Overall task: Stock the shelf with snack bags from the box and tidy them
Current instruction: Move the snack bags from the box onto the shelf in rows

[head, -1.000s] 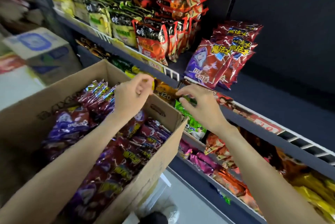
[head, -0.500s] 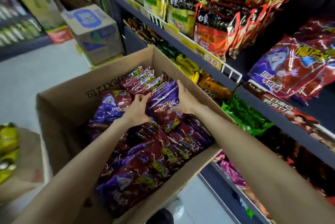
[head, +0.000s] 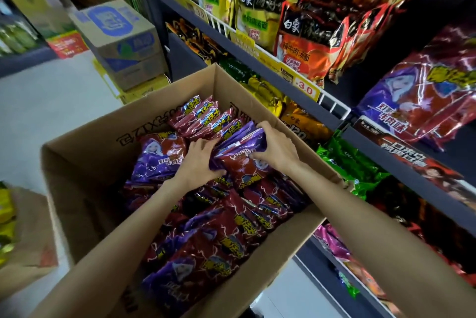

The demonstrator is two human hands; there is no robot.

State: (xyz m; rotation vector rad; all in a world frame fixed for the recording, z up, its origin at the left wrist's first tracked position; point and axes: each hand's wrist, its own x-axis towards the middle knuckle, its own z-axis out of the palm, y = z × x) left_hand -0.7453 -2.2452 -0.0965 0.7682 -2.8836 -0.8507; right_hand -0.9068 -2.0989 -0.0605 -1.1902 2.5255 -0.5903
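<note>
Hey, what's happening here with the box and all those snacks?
A person is restocking a store shelf. Both hands are down in the open cardboard box: the left hand and right hand grip a bunch of purple-and-red snack bags from either side. Matching bags already sit on the shelf to the right.

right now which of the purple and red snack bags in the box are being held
The bunch of bags at the box's far right, gripped between left hand and right hand; the others lie untouched.
</note>
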